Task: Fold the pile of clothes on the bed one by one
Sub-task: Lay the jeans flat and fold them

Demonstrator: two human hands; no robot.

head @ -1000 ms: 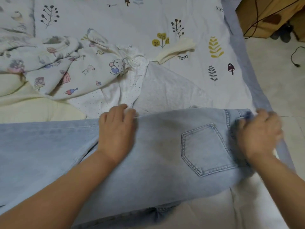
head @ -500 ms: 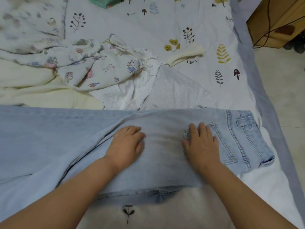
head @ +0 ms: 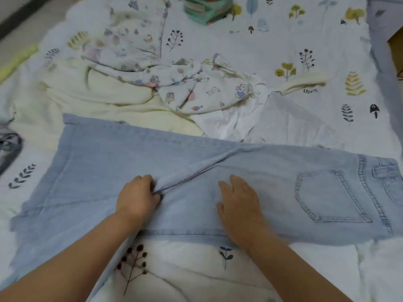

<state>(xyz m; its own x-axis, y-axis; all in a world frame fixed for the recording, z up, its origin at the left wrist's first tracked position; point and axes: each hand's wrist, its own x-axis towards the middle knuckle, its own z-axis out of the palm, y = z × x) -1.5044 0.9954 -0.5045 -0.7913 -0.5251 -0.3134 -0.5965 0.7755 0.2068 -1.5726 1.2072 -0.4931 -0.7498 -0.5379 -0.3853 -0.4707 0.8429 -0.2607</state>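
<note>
Light blue jeans (head: 283, 171) lie across the bed, waistband and back pocket at the right, leg hems at the left. My left hand (head: 137, 198) pinches a raised fold of denim near the middle of the legs. My right hand (head: 238, 205) rests flat on the jeans, fingers spread, just right of that fold. Behind the jeans lies the pile: a cartoon-print garment (head: 196, 88), a cream garment (head: 87, 99) and a white dotted garment (head: 235, 120).
The bed sheet (head: 250, 49) is white with leaf and mushroom prints. A green box (head: 207, 8) stands at the far edge. A grey cloth (head: 8, 147) lies at the left edge. The bed's grey border (head: 383, 68) runs down the right.
Both hands slid left along the jeans, away from the pocket. My left hand went from lying flat to pinching a fold. The view shifted left, showing the leg hems.
</note>
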